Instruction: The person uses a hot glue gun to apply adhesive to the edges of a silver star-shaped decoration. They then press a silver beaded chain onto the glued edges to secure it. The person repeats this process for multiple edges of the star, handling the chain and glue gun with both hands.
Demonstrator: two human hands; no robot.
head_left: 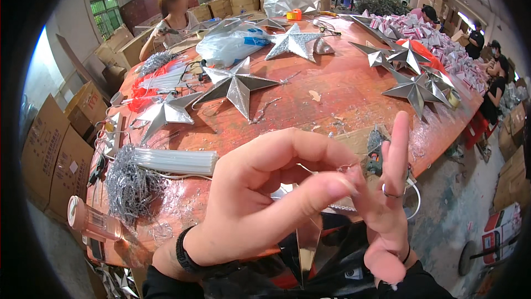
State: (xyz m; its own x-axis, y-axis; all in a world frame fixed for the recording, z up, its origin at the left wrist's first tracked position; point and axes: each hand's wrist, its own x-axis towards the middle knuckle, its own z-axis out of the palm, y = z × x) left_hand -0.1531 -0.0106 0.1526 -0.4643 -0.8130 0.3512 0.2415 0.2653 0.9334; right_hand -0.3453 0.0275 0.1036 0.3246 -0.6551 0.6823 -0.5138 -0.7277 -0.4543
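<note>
My left hand (265, 188) is raised in front of me, thumb and index finger pinched together against the fingers of my right hand. Whatever lies in that pinch is too small to make out. My right hand (387, 205) is held upright with fingers stretched and a ring on one of them; its thumb stands apart, lower down. Below both hands, at the table's near edge, a silver star (307, 244) is partly hidden by them. Just beyond my right hand, a glue gun (375, 155) lies on a piece of cardboard (354, 140).
Silver stars (239, 86) lie across the red-brown table (310, 105). At left are silver tinsel (133, 183), clear glue sticks (177, 161) and a pink-lidded jar (94, 221). A plastic bag (229, 47) sits farther back. A co-worker (171, 22) is at far left; cartons (55, 155) stand beside the table.
</note>
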